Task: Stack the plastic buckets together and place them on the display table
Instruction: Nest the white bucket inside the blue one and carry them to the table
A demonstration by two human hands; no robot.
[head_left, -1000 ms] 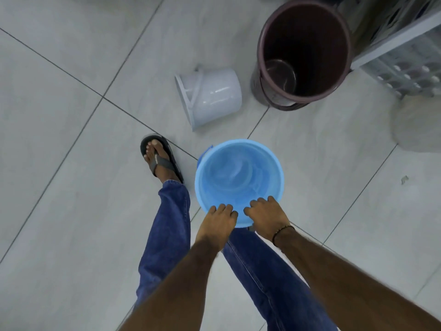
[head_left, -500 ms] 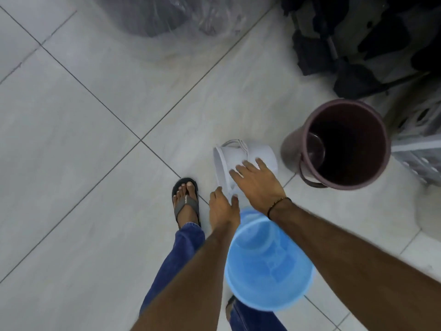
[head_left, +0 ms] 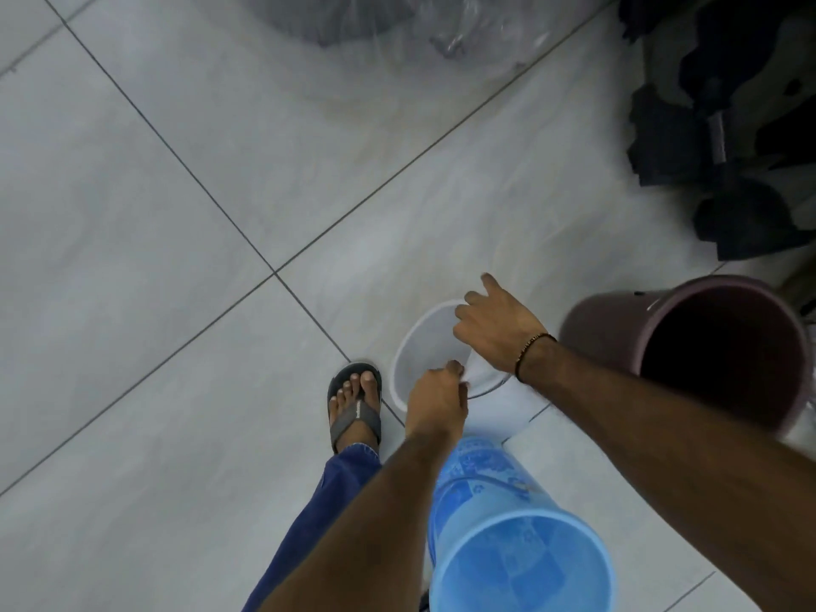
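Note:
A small white bucket point(head_left: 417, 346) stands on the tiled floor with its mouth facing up at me. My left hand point(head_left: 437, 401) curls over its near rim. My right hand point(head_left: 496, 331) grips its right rim, forefinger stretched out. A translucent blue bucket point(head_left: 508, 545) sits tilted below my left forearm, mouth toward the camera, with neither hand on it. What holds it up is hidden. A larger maroon bucket point(head_left: 689, 346) stands upright to the right of the white one.
My left foot in a grey sandal point(head_left: 355, 408) is planted just left of the white bucket. A clear plastic-wrapped bundle point(head_left: 388, 33) lies at the top. Black items point(head_left: 706, 139) are piled at the top right, behind the maroon bucket.
The white bucket lay on its side and now has its mouth up. My left hand left the blue bucket's rim for the white rim. My right hand shifted onto the white rim.

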